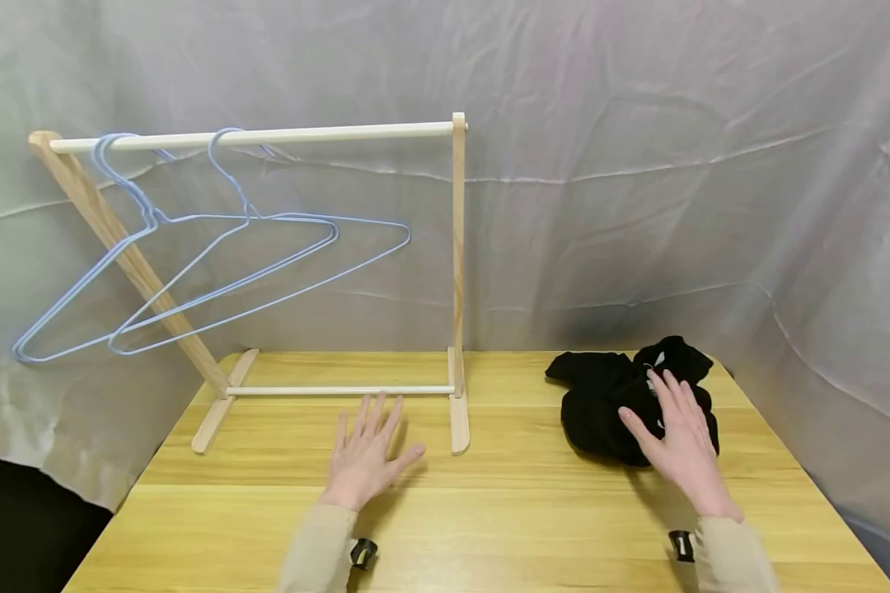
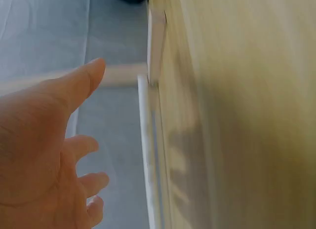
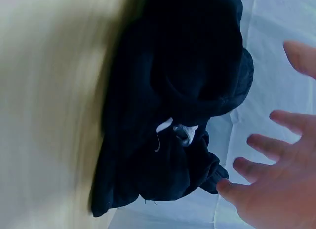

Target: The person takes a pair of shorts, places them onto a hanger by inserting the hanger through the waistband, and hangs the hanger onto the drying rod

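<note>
A crumpled black garment (image 1: 601, 412) lies on the right side of the wooden table, with small white bits showing in its folds. My right hand (image 1: 682, 445) hovers at the garment's near right side, fingers spread and holding nothing; the right wrist view shows a gap between the fingers and the black cloth (image 3: 173, 91). My left hand (image 1: 367, 457) is over the table in front of the rack's lower bar (image 1: 341, 390), fingers spread and empty. Light blue wire hangers (image 1: 326, 280) hang from the top rail of the wooden rack (image 1: 458, 247).
The rack stands at the back left of the table (image 1: 504, 527), its feet (image 1: 460, 424) on the tabletop. Grey cloth (image 1: 638, 206) hangs behind and along the sides. A black band with a small device (image 1: 363, 553) sits at the left wrist.
</note>
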The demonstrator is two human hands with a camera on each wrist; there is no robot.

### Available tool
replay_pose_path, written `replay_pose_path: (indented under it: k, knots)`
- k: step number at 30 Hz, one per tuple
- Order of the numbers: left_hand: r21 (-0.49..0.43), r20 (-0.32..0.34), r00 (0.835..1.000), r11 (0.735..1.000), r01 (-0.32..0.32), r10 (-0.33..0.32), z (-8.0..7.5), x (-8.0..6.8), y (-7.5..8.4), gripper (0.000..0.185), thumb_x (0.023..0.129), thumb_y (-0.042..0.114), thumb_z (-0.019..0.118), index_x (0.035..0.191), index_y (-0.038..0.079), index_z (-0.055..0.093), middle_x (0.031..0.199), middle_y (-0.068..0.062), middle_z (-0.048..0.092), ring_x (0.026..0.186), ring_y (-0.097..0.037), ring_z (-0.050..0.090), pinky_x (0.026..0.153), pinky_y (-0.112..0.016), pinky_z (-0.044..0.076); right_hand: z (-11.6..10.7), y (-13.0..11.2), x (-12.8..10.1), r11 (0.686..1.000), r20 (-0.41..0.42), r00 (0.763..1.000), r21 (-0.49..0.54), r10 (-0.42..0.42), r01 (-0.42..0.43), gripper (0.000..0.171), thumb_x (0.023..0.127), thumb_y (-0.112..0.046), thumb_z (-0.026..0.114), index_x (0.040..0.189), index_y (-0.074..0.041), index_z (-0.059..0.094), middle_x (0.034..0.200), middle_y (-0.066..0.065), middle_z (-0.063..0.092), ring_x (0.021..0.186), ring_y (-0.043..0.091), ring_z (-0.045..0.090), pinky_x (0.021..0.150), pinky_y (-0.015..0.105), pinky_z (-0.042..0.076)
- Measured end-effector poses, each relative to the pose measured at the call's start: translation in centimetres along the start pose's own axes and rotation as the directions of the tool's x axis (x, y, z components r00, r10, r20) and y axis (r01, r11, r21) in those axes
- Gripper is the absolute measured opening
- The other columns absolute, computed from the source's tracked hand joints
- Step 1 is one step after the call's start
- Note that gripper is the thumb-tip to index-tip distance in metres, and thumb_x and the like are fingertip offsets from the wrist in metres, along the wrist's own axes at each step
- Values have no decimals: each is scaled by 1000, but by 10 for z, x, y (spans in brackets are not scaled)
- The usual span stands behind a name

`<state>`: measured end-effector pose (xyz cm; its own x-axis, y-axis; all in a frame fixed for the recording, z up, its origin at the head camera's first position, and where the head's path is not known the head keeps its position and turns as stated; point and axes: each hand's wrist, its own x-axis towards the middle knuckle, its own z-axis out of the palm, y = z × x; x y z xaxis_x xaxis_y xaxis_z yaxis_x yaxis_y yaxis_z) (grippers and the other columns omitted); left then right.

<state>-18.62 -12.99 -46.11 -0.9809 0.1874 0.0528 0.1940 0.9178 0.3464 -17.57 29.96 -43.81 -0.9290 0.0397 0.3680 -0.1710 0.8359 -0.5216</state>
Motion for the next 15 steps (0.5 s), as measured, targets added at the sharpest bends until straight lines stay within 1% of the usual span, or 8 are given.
replay_pose_path:
  k: [3,6,11,13,15]
  knots:
    - [3,8,998,998,-60,60,4,4,16,81,97,61,53,161,19,24,170,-10,14,158,-35,9,125,-62,4,-4,7,7,1000,-53,999,28,-3,4,73,101,-39,58,156,-2,29,161,33,22,152,54,9,121,68,7]
    - [-4,35,993,993,-116,116,9,8,32,82,96,63,51,161,21,24,170,-8,13,159,-33,8,125,-61,3,-6,15,16,998,-111,994,61,5,2,67,102,-35,56,154,1,33,160,34,24,151,54,10,122,67,7]
    - [-14,98,973,978,-207,207,17,14,59,82,96,66,49,161,24,22,170,-7,12,159,-30,8,126,-58,3,-9,30,26,995,-200,979,99,28,-8,60,101,-27,56,150,3,37,158,36,24,150,57,11,120,68,9]
    - [-13,124,963,971,-239,238,21,17,71,82,96,67,48,161,24,23,170,-6,12,159,-29,10,126,-58,3,-11,35,29,995,-214,976,101,41,-20,61,100,-25,58,150,3,36,158,37,22,148,58,12,120,69,10]
    - [-16,147,953,964,-264,263,25,20,83,82,95,68,48,161,25,23,170,-4,11,159,-27,11,127,-56,3,-13,41,32,994,-211,976,103,60,-38,65,98,-25,59,151,2,33,158,37,19,148,58,13,119,69,11]
